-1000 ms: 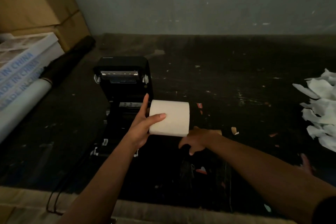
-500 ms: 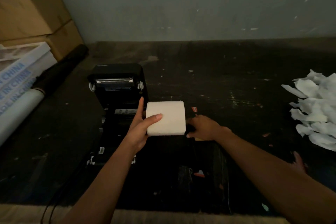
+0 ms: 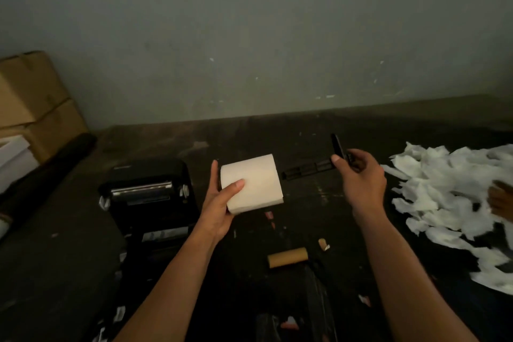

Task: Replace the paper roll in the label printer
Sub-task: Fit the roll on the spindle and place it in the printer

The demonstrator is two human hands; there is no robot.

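Holding the black plastic spindle (image 3: 308,168) it has just lifted clear at frame centre-right, the right hand (image 3: 361,175) pinches its flanged end, aiming it at the white paper roll (image 3: 251,183) clasped by the left hand (image 3: 219,208) beside the open black label printer (image 3: 150,191), so threading likely follows.

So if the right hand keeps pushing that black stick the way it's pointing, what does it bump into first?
Probably the white paper roll held by the left hand. The right hand aims the black spindle at the roll's end, though depth is hard to judge.
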